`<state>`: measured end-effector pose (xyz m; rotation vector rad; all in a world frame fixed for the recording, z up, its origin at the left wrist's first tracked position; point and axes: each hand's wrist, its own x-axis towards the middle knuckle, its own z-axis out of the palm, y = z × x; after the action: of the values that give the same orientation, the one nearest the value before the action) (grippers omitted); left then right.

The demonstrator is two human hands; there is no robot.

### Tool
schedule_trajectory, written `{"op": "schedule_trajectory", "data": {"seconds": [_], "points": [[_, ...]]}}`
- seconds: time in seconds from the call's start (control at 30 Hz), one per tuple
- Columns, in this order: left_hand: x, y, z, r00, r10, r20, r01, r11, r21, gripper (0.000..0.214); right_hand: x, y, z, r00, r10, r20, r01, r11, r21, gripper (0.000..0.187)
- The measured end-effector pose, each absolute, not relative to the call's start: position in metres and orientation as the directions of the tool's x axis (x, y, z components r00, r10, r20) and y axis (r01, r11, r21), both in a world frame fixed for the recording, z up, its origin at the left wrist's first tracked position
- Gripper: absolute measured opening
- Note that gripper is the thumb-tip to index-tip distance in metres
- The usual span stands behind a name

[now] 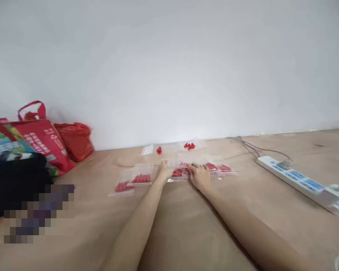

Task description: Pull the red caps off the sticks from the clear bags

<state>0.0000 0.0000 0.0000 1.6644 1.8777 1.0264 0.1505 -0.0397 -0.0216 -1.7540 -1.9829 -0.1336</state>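
Observation:
Both my arms reach out over a tan surface toward a heap of small clear plastic bags [214,167] filled with red pieces. My left hand [166,171] rests at the left end of the heap, fingers curled on a bag. My right hand [199,176] lies on top of the bags, fingers bent down onto them. Two more filled bags [134,180] lie apart to the left. Further back, near the wall, loose red pieces [189,145] and one single red piece [159,150] sit on flat clear bags.
A white power strip [299,181] with its cable lies at the right. At the left stand a red shopping bag [43,141], a red plastic bag [76,139] and a black object [15,180]. A white wall rises behind.

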Motion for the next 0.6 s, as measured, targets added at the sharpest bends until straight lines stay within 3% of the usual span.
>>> {"op": "schedule_trajectory", "data": {"seconds": [0.17,0.33,0.47,0.53,0.6], "points": [[-0.036,-0.004,0.015,-0.24,0.941,0.237,0.681,-0.01,0.732,0.044,0.152,-0.041,-0.022,-0.052,0.869,0.491,0.944,0.202,-0.259,0.032],[-0.12,-0.023,0.03,-0.299,0.914,0.275,0.68,0.002,0.733,0.05,0.141,-0.047,-0.021,-0.285,0.792,0.541,0.873,0.447,-0.194,0.035],[-0.172,-0.036,0.018,-0.27,0.937,0.222,0.596,-0.019,0.803,0.056,0.118,-0.054,-0.019,-0.397,0.772,0.497,0.833,0.53,-0.157,0.034],[-0.182,-0.041,0.012,-0.29,0.922,0.255,0.645,-0.009,0.764,0.051,0.107,-0.058,-0.018,-0.431,0.771,0.468,0.818,0.553,-0.157,0.032],[-0.18,-0.046,0.011,-0.324,0.853,0.41,0.792,0.008,0.61,0.04,0.099,-0.059,-0.016,-0.458,0.762,0.458,0.798,0.579,-0.167,0.031]]}}
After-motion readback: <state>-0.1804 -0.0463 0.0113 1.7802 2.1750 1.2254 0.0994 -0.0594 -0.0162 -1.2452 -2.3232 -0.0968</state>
